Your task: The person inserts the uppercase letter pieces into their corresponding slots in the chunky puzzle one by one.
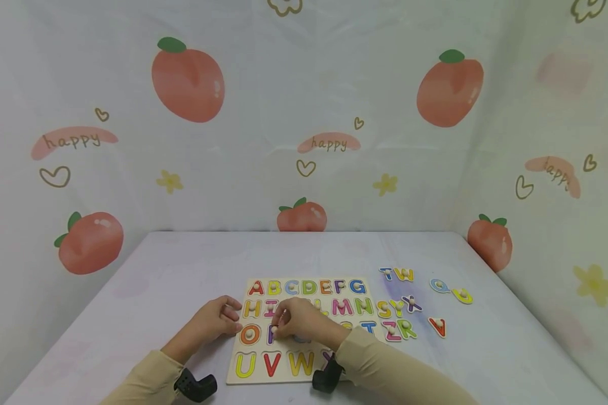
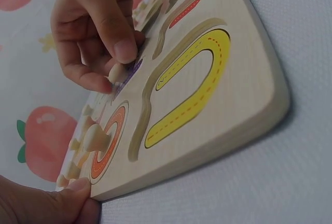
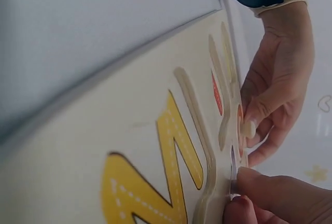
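A wooden alphabet puzzle board [image 1: 236,368] lies on the table, its upper rows filled with knobbed letters. My right hand [image 1: 304,322] is over the third row and pinches a purple letter piece [image 1: 270,336], which looks like a P, by its knob. In the left wrist view, the thumb and a finger of the right hand [image 2: 98,32] are about the pale knob [image 2: 116,72], low over the board. My left hand [image 1: 215,323] touches the board's left edge, beside the orange O [image 1: 249,335], with fingers loosely bent. The right hand partly hides the middle slots.
Loose knobbed letters lie right of the board: T [image 1: 387,273], W [image 1: 404,274], X [image 1: 411,304], Q [image 1: 439,286], U [image 1: 463,296], V [image 1: 438,327]. S [image 1: 383,309], Y [image 1: 397,307], Z [image 1: 392,331] and R [image 1: 407,329] lie close against its right edge.
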`<state>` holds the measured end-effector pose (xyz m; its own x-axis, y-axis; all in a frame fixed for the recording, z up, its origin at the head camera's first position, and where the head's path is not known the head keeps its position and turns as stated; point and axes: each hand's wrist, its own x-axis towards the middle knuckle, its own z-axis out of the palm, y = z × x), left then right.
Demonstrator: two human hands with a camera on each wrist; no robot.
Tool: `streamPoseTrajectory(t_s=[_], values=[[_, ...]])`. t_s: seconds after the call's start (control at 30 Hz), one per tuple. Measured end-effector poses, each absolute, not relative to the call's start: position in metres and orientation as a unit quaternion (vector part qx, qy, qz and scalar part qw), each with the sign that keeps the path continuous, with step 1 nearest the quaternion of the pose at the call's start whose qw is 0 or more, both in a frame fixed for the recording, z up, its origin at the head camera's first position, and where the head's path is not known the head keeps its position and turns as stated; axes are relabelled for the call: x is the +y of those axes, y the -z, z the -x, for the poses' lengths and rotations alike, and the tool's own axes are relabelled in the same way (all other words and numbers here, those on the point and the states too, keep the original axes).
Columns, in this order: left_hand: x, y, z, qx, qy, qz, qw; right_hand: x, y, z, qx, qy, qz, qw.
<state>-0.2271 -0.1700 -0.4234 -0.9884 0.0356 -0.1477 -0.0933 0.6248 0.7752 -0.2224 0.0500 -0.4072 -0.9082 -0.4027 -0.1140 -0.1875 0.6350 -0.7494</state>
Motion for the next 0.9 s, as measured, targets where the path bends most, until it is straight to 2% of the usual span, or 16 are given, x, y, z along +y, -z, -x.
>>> streamPoseTrajectory(t_s=[0.17,0.33,0.63,0.9], values=[[-0.169,0.423,0.227,0.898,-0.434,0.015,0.076,0.062,0.404,0.224,0.883,0.419,0.164,0.135],[-0.169,0.424,0.227,0.899,-0.432,0.010,0.074,0.090,0.390,0.227,0.869,0.451,0.170,0.110],[-0.170,0.424,0.229,0.902,-0.426,0.010,0.070,0.165,0.363,0.232,0.857,0.488,0.148,0.071],[-0.171,0.425,0.229,0.902,-0.425,0.011,0.072,0.231,0.358,0.227,0.872,0.472,0.121,0.046]])
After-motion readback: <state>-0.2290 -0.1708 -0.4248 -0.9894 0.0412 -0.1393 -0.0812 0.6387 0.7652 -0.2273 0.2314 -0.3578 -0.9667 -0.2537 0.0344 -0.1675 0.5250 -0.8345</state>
